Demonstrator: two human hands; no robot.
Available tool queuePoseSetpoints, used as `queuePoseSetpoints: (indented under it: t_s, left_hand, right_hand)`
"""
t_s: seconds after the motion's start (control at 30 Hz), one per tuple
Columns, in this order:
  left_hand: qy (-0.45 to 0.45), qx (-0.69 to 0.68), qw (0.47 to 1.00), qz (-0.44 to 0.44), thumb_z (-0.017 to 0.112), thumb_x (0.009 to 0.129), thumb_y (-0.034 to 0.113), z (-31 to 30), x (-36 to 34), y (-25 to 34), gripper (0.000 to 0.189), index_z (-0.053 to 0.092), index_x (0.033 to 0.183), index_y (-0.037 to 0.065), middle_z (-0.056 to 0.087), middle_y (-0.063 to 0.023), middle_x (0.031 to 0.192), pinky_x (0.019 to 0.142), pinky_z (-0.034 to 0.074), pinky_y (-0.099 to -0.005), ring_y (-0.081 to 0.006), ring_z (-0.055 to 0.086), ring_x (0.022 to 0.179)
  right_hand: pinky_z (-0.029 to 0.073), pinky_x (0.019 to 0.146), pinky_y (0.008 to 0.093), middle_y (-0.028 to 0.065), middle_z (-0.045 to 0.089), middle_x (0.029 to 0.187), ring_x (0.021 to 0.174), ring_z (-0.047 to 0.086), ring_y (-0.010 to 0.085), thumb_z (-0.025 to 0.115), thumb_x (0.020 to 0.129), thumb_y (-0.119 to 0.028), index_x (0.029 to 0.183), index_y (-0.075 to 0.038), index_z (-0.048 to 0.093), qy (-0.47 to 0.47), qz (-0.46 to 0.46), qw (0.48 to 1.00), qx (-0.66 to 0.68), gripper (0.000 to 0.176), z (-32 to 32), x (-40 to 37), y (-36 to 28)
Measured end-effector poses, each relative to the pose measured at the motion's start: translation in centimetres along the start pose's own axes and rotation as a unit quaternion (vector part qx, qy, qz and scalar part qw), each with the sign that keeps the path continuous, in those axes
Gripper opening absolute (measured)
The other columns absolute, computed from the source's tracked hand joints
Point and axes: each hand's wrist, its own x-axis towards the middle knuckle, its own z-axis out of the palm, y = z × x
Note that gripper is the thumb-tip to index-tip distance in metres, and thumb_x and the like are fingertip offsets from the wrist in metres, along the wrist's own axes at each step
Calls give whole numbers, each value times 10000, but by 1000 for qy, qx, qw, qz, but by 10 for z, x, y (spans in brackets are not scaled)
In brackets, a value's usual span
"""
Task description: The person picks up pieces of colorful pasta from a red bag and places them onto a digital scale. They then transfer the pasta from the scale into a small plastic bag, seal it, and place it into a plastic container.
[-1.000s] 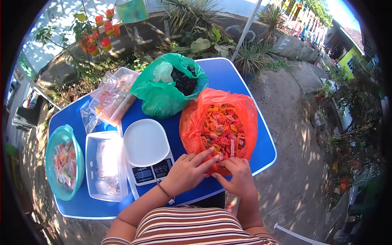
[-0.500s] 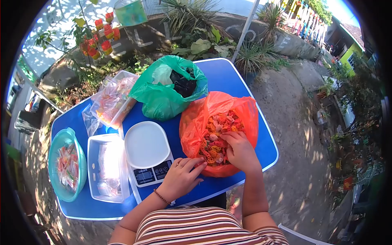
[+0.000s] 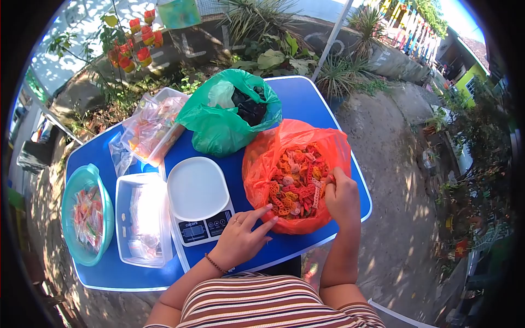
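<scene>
The orange bag (image 3: 262, 169) sits at the near right corner of the blue table (image 3: 306, 104), its bulge close to both the right edge and the near edge. Its mouth is open on a heap of coloured crackers (image 3: 295, 183).

The right hand (image 3: 342, 197) is at the bag's right rim, fingers curled closed over the plastic there. The left hand (image 3: 240, 235) lies open over the near edge, fingers spread and holding nothing, the tips against the bag's near side and just beside the scale (image 3: 199, 202).

Bare table shows only behind the orange bag at the far right corner and in a thin strip along the near edge. The rest is crowded: a green bag (image 3: 219, 126), a clear box (image 3: 150, 128), a clear tub (image 3: 139, 218) and a teal bowl (image 3: 82, 180).

The right fingertips are tucked into the plastic (whether they also pinch crackers cannot be told). The scale's display is too small to read, and the dark contents of the green bag are hard to make out.
</scene>
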Motion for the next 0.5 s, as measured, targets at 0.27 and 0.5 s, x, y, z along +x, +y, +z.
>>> queuePoseSetpoints:
  t_s: [0.27, 0.5]
  left_hand:
    - [14, -24, 1000, -3, 824, 811, 233, -3, -2, -1, 503, 679, 1282, 135, 585, -107, 1400, 973, 483, -427, -295, 614, 1146]
    - [19, -33, 999, -4, 819, 821, 238, -2, -4, -1, 459, 696, 1249, 132, 594, -105, 1398, 966, 481, -422, -299, 614, 1153]
  right_hand:
    - [547, 788, 534, 258, 704, 857, 855, 698, 443, 617, 929, -253, 927, 26, 643, -134, 35, 979, -151, 280, 21, -8, 5]
    - [557, 794, 517, 257, 709, 902, 896, 703, 425, 655, 919, -264, 929, 28, 632, -68, 58, 986, -138, 293, 39, 21, 7]
